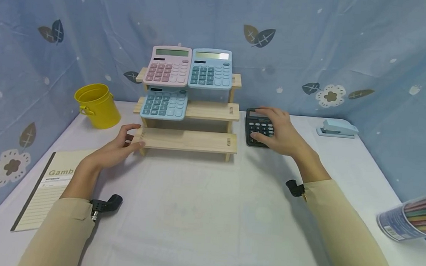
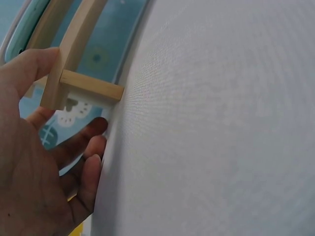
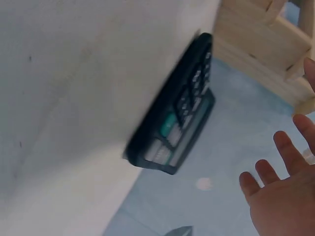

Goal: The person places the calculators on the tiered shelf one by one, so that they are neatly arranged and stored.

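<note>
A three-tier wooden shelf (image 1: 190, 141) stands at the back of the table. My left hand (image 1: 116, 146) pinches the left end of its lowest board between thumb and fingers; the left wrist view shows the thumb against the wooden frame (image 2: 69, 54). Over a black calculator (image 1: 253, 132) right of the shelf, my right hand (image 1: 284, 132) is spread, and the right wrist view shows its fingers apart from the calculator (image 3: 172, 113). On the top tier lean a pink calculator (image 1: 168, 66) and a blue calculator (image 1: 211, 69). Another blue calculator (image 1: 164, 104) leans on the middle tier's left half.
At the back left stands a yellow bucket (image 1: 102, 109), with a notebook (image 1: 53, 183) lying nearer on the left. A light blue stapler (image 1: 337, 128) sits at the back right. A tub of colored pencils (image 1: 401, 223) is at the right edge. Patterned blue curtain (image 1: 298, 52) surrounds the table.
</note>
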`<state>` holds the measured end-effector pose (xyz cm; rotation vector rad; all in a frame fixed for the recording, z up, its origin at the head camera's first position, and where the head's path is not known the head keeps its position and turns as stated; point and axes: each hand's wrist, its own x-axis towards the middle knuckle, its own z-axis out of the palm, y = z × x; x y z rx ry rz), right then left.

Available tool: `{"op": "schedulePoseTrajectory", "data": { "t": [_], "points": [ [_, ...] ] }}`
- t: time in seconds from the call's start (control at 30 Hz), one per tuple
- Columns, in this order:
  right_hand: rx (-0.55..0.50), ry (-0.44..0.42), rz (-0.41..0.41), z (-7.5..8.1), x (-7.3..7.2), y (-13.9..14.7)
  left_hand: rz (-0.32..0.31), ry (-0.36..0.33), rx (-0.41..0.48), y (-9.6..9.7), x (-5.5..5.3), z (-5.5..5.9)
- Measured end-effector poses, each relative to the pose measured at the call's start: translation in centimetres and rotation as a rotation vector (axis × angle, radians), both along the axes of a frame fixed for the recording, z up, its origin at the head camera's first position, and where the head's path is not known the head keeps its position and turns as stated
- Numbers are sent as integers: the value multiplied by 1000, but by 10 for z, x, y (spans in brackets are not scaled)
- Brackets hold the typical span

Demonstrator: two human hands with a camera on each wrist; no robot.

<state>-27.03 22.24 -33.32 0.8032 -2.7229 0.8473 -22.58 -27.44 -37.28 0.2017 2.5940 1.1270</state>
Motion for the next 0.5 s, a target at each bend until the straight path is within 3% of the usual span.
{"op": "schedulePoseTrajectory", "data": {
  "t": [0.13,0.33,0.5],
  "points": [
    [6,-65,-26,-5,-9,3,0,-1,-7,0,1,2],
    [22,-194,-128,-12,-23,6,-9,2,-5,-1,1,2],
    [40,-217,-141,-15,-31,4,-1,-2,2,0,0,0]
  ]
}}
